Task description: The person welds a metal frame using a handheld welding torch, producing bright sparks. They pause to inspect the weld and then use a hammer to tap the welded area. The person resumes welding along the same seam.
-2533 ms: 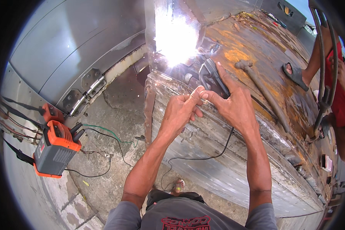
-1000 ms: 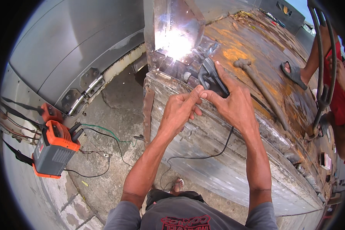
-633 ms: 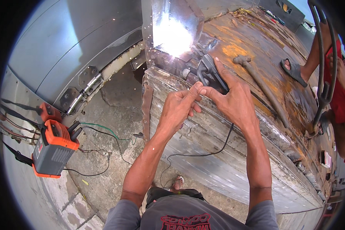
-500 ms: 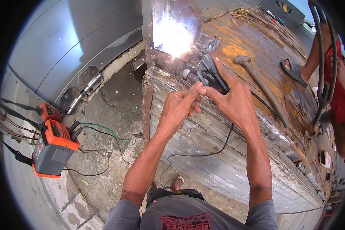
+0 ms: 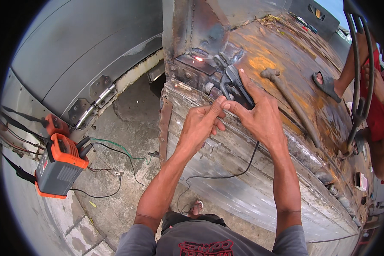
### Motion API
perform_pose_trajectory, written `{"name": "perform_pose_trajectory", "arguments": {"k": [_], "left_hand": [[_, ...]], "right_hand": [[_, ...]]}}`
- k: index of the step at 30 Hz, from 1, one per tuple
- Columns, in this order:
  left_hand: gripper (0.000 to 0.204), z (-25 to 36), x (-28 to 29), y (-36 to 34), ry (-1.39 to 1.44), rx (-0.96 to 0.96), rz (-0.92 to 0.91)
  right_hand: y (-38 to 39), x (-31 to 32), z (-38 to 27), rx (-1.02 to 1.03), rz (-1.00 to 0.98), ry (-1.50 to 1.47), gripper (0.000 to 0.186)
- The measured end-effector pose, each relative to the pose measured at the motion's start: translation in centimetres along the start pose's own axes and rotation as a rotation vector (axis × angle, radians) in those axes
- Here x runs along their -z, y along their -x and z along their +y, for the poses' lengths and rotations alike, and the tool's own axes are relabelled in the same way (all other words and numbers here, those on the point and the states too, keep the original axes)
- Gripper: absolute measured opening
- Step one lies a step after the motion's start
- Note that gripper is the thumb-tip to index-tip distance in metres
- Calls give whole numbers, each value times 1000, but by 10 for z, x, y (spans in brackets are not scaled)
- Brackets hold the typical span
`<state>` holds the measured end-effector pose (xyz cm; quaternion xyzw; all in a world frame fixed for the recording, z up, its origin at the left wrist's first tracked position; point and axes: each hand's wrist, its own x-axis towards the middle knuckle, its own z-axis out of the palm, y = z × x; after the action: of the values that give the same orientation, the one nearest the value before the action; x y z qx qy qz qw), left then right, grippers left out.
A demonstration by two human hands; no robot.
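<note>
My right hand [image 5: 262, 117] is wrapped round a black welding electrode holder [image 5: 235, 83], its jaws toward the steel corner. Close against the right thumb is my left hand [image 5: 198, 128], fingers curled and thumb pressed to the forefinger; what it pinches, if anything, is hidden. Beyond the holder, a small dark steel plate [image 5: 192, 65] lies at the foot of an upright steel post [image 5: 178, 32]. On it a small spot [image 5: 198, 59] glows orange-red. No electrode can be made out clearly in the jaws.
A hammer [image 5: 292, 104] rests on the rusty truck bed [image 5: 251, 42]. An orange and grey welding machine [image 5: 62, 166] hangs at left, its cables [image 5: 134, 166] near the ground. A steel hinge [image 5: 94, 102] joins the grey panel. At right, another person's sandalled foot [image 5: 328, 85] stands near a dark forked metal frame [image 5: 360, 109].
The bright white arc and flying sparks have died down, leaving the glowing spot. Both hands and the holder stay almost in place.
</note>
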<state>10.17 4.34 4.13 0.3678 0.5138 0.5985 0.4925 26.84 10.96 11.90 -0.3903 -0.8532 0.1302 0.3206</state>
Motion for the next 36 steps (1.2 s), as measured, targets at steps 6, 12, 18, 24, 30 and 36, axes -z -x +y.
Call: {"name": "perform_pose_trajectory", "arguments": {"k": [6, 12, 18, 24, 30, 36], "left_hand": [[72, -3, 4, 0, -25, 0, 4], [75, -3, 3, 0, -65, -15, 12], [80, -1, 4, 0, -89, -5, 2], [84, 2, 3, 2, -103, 10, -10], [85, 2, 2, 2, -117, -2, -11], [74, -1, 1, 0, -53, -47, 10]], "right_hand": [[-3, -5, 1, -20, -27, 6, 96], [-3, -4, 1, -34, -29, 4, 96], [-3, -2, -2, -29, -31, -13, 96], [-1, -1, -1, -21, -26, -7, 96], [-1, 0, 2, -23, -37, -13, 98], [4, 3, -1, 7, 18, -70, 98]]}}
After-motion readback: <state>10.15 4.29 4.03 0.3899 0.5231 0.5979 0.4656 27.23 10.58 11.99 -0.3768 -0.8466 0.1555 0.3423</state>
